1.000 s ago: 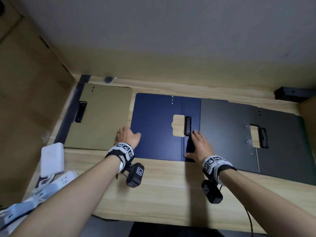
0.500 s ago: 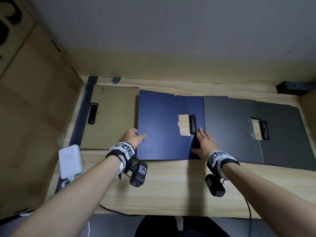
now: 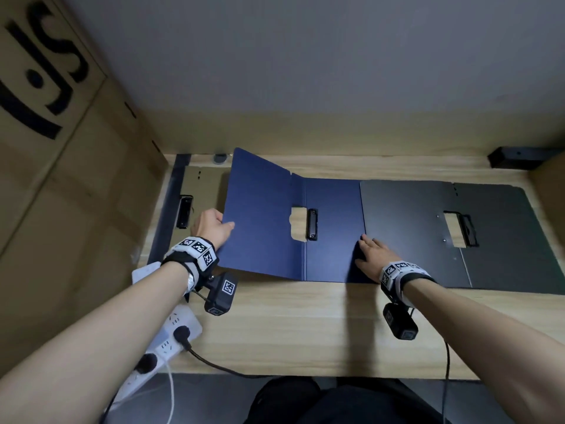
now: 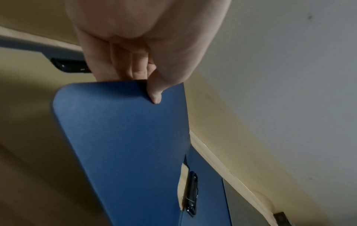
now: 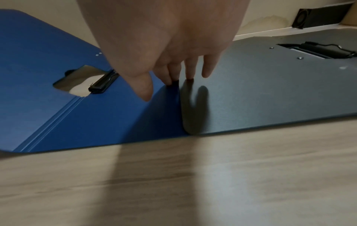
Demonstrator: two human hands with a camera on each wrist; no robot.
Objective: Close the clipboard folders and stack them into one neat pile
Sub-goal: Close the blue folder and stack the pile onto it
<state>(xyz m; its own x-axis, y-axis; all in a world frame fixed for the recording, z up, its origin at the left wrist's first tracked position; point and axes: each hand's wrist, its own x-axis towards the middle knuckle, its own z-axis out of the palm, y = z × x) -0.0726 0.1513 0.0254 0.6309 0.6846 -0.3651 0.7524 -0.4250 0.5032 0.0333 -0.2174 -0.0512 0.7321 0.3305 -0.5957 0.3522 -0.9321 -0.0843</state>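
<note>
Three clipboard folders lie side by side on the wooden desk (image 3: pixel 290 325). The blue folder (image 3: pixel 263 221) in the middle is half raised: my left hand (image 3: pixel 214 228) pinches the left edge of its cover (image 4: pixel 119 122) and holds it tilted up off the desk. Its black clip (image 3: pixel 312 224) shows on the flat right half. My right hand (image 3: pixel 371 252) lies with straight fingers where the blue folder meets the open dark grey folder (image 3: pixel 428 234), fingertips (image 5: pixel 190 75) touching the surface. A tan folder (image 3: pixel 201 191) lies behind the lifted cover at the left, mostly hidden.
A large cardboard box (image 3: pixel 61 179) stands against the desk's left side. A white power strip (image 3: pixel 165 341) with plugs hangs off the front left corner. A small black box (image 3: pixel 519 157) sits at the back right. The wall runs close behind the folders.
My left hand has taken hold of the blue cover's left edge and swung it up off the desk. The right hand has slid right to the seam with the grey folder.
</note>
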